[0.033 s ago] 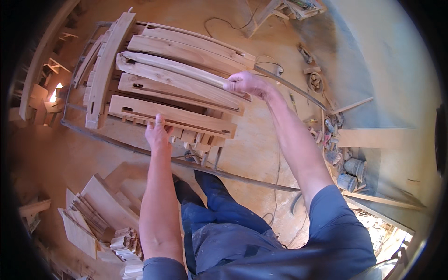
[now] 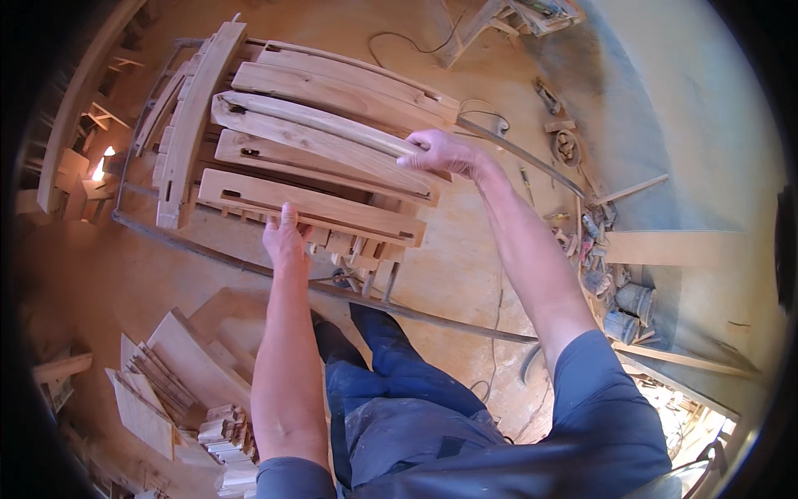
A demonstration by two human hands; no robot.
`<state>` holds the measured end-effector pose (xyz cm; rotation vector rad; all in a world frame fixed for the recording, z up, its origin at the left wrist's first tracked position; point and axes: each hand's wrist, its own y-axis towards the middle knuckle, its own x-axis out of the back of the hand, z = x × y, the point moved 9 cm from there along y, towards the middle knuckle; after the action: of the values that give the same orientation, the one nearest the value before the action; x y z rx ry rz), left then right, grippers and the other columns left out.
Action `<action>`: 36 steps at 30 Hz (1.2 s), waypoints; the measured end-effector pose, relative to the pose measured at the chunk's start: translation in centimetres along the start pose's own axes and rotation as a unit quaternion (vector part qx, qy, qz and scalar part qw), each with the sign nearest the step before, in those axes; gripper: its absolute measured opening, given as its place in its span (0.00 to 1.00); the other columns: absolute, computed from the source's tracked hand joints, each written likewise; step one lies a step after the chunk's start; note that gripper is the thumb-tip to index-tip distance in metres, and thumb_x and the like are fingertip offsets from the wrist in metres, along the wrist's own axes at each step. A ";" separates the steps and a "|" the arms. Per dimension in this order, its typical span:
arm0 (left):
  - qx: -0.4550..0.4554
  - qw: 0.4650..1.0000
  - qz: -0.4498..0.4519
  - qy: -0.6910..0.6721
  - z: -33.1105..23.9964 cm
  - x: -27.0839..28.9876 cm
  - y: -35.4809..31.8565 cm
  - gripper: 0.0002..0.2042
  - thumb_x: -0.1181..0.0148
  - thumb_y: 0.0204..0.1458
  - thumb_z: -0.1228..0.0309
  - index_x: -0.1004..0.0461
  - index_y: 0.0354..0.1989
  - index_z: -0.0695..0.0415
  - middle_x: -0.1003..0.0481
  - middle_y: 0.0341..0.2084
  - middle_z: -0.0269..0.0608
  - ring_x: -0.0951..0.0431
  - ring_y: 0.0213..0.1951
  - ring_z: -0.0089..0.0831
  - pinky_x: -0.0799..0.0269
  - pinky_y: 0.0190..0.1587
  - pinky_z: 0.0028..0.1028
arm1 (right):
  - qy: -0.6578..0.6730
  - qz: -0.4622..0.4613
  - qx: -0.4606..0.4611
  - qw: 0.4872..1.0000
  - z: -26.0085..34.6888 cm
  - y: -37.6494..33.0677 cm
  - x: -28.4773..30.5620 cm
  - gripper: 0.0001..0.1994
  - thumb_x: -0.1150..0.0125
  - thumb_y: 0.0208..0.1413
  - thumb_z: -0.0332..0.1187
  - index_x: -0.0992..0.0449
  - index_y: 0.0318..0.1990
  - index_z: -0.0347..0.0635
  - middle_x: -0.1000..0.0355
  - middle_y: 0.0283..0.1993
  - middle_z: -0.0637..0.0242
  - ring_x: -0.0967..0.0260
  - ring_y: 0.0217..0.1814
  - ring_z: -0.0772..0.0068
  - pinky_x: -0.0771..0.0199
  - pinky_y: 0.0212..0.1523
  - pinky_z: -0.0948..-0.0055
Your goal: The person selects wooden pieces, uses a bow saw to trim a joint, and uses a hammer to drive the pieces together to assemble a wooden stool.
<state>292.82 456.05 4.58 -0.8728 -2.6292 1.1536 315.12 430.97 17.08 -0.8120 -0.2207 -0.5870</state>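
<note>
Several pale wooden boards with slots cut near their ends lie side by side on a stack of timber. My left hand (image 2: 287, 239) grips the near edge of the closest slotted board (image 2: 320, 209), thumb on top and the other fingers partly hidden below. Farther off, my right hand (image 2: 445, 155) is closed around the right end of a middle board (image 2: 307, 126), which has a dark hollow at its left end. Between these two lies another slotted board (image 2: 283, 155). A long board (image 2: 198, 125) rests crosswise at the left of the stack.
Dark metal rails (image 2: 195, 248) run around the stack, close to my legs. Sheets and offcuts (image 2: 199, 353) lean at lower left. Buckets (image 2: 636, 298) and clutter line the right wall. A wooden stand (image 2: 474, 37) and a cable (image 2: 407, 35) are at the back.
The whole view has shifted very slightly. Both hands keep their hold on the same boards.
</note>
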 end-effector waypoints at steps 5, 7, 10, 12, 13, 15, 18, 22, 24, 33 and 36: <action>0.005 1.000 0.010 0.013 0.0 -0.5 -0.3 0.17 0.42 0.63 0.60 0.32 0.55 0.53 0.25 0.40 0.37 0.21 0.36 0.33 0.20 0.38 0.34 | 0.006 -0.049 0.058 0.997 1.5 -0.9 -0.2 0.34 0.24 0.41 0.45 0.26 0.56 0.36 0.24 0.49 0.62 0.28 0.48 0.72 0.26 0.48 0.72; 0.015 1.000 0.010 0.005 0.2 -0.4 -0.2 0.17 0.42 0.63 0.60 0.32 0.57 0.53 0.24 0.42 0.38 0.20 0.37 0.34 0.20 0.40 0.34 | 0.136 -0.045 0.039 0.989 0.4 -1.3 -0.2 0.33 0.23 0.42 0.38 0.26 0.57 0.36 0.23 0.49 0.62 0.27 0.49 0.74 0.26 0.49 0.75; 0.020 0.999 0.034 -0.007 0.1 -0.8 -0.4 0.18 0.43 0.64 0.60 0.32 0.58 0.53 0.24 0.44 0.39 0.20 0.39 0.34 0.20 0.41 0.35 | 0.224 -0.113 0.092 0.964 -2.0 -1.1 0.9 0.32 0.23 0.44 0.36 0.26 0.58 0.35 0.23 0.48 0.62 0.27 0.45 0.76 0.25 0.47 0.75; 0.022 0.999 0.034 -0.011 0.1 -0.8 -0.6 0.19 0.43 0.64 0.61 0.34 0.60 0.53 0.25 0.45 0.39 0.21 0.40 0.34 0.21 0.42 0.35 | 0.187 -0.180 0.066 0.963 -3.0 -2.7 1.6 0.26 0.24 0.46 0.38 0.22 0.52 0.33 0.22 0.43 0.64 0.26 0.42 0.77 0.26 0.44 0.76; 0.025 0.999 0.035 -0.008 0.0 -0.8 -0.7 0.20 0.43 0.64 0.62 0.35 0.62 0.53 0.25 0.45 0.39 0.21 0.40 0.34 0.22 0.43 0.34 | 0.157 -0.208 0.058 0.964 -3.5 -3.2 2.0 0.24 0.25 0.47 0.38 0.21 0.50 0.33 0.21 0.41 0.64 0.26 0.41 0.77 0.26 0.43 0.76; 0.030 0.999 0.038 -0.006 -0.3 -0.9 -0.9 0.21 0.43 0.64 0.64 0.36 0.63 0.53 0.26 0.45 0.40 0.21 0.40 0.33 0.21 0.43 0.34 | 0.151 -0.269 0.040 0.951 -4.7 -4.1 2.7 0.17 0.27 0.48 0.38 0.17 0.42 0.35 0.21 0.34 0.65 0.26 0.38 0.77 0.28 0.41 0.76; 0.040 0.998 0.041 -0.003 0.0 -0.9 -0.5 0.23 0.43 0.64 0.64 0.38 0.65 0.54 0.26 0.46 0.40 0.21 0.40 0.34 0.21 0.44 0.34 | 0.247 -0.389 -0.033 0.887 -9.9 -4.6 4.8 0.15 0.30 0.50 0.37 0.16 0.41 0.35 0.20 0.34 0.65 0.27 0.35 0.78 0.28 0.40 0.75; 0.026 0.999 0.041 -0.012 -0.5 -1.1 -0.8 0.22 0.42 0.63 0.64 0.37 0.63 0.56 0.26 0.45 0.41 0.21 0.39 0.33 0.21 0.44 0.35 | 0.346 -0.375 -0.097 0.855 -14.2 -2.6 4.9 0.15 0.34 0.55 0.33 0.23 0.48 0.37 0.25 0.36 0.70 0.30 0.36 0.77 0.28 0.41 0.74; 0.028 0.999 0.030 -0.005 -0.2 -0.9 -0.7 0.21 0.42 0.63 0.64 0.36 0.62 0.56 0.26 0.45 0.41 0.22 0.39 0.33 0.21 0.43 0.35 | 0.496 -0.330 -0.083 0.799 -14.8 -0.9 3.8 0.16 0.37 0.56 0.31 0.25 0.51 0.36 0.24 0.41 0.65 0.27 0.41 0.70 0.27 0.44 0.69; 0.019 0.999 0.037 -0.016 0.9 -1.2 0.2 0.17 0.41 0.63 0.63 0.33 0.56 0.56 0.25 0.40 0.38 0.21 0.37 0.34 0.20 0.39 0.34 | 0.559 -0.331 0.050 0.759 -16.9 2.9 5.2 0.19 0.36 0.47 0.19 0.27 0.49 0.34 0.26 0.43 0.57 0.28 0.42 0.66 0.26 0.44 0.70; -0.007 1.000 0.010 0.005 0.6 0.4 0.6 0.18 0.40 0.62 0.62 0.33 0.56 0.57 0.26 0.40 0.38 0.22 0.36 0.33 0.20 0.38 0.33 | 0.384 -0.338 0.061 0.857 -12.1 1.0 6.8 0.22 0.37 0.45 0.17 0.26 0.51 0.34 0.26 0.40 0.62 0.28 0.38 0.69 0.25 0.40 0.70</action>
<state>292.57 456.19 3.70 -0.9080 -2.6303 1.1332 320.87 419.81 11.00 -0.3025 0.2113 -1.5008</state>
